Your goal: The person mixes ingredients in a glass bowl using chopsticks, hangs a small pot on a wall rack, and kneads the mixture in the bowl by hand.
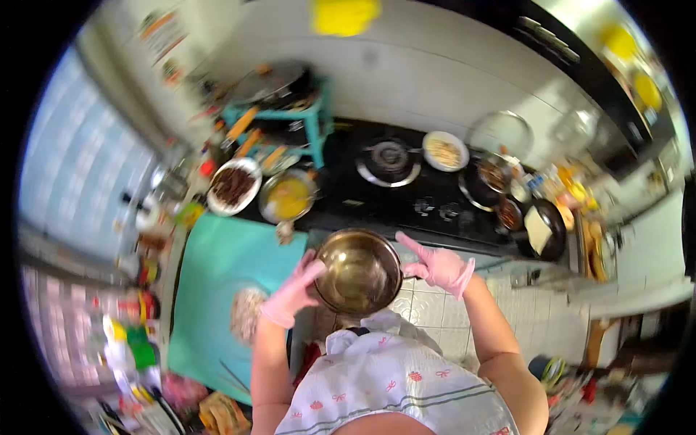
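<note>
Between the hands (pixel 291 292), the pot (pixel 357 272) gleams, round and metallic.

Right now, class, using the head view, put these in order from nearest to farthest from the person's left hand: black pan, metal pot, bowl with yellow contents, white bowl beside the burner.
From the left hand:
1. Metal pot, just to its right
2. Bowl with yellow contents, ahead
3. White bowl, ahead and right
4. Black pan, far right

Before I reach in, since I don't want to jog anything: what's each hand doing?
Left hand: at the left rim of the metal pot; grip unclear.
Right hand: holding the pot's handle at right, forefinger extended.
</note>
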Available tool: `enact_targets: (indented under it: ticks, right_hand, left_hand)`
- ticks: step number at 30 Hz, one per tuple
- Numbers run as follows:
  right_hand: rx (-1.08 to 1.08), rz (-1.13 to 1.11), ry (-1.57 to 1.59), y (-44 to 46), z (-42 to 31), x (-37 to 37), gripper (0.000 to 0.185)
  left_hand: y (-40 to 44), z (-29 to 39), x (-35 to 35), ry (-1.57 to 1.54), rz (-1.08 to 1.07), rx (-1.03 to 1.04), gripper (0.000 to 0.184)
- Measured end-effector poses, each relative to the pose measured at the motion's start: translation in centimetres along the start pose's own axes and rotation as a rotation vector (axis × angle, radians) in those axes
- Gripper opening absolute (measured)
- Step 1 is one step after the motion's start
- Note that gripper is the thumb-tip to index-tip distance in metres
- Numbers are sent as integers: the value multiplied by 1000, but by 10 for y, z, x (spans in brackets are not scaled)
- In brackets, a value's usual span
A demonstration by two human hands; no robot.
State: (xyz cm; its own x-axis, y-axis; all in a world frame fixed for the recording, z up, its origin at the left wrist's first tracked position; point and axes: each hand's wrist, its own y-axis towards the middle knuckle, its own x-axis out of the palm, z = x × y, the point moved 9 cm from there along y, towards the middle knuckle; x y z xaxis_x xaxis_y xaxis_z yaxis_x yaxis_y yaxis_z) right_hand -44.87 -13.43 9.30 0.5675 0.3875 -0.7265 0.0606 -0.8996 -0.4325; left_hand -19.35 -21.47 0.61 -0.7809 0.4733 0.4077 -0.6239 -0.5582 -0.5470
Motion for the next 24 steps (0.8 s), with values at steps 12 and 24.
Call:
enact_targets:
  ticks: [12, 24]
  right_hand:
    - [542, 952, -27, -337, 271, -63, 45]
    - [691, 1996, 809, -566, 447, 24, 52]
  left_hand:
    - [111, -124, 398, 173, -533, -335, 36]
    - [199, -295, 759, -107, -803, -513, 20]
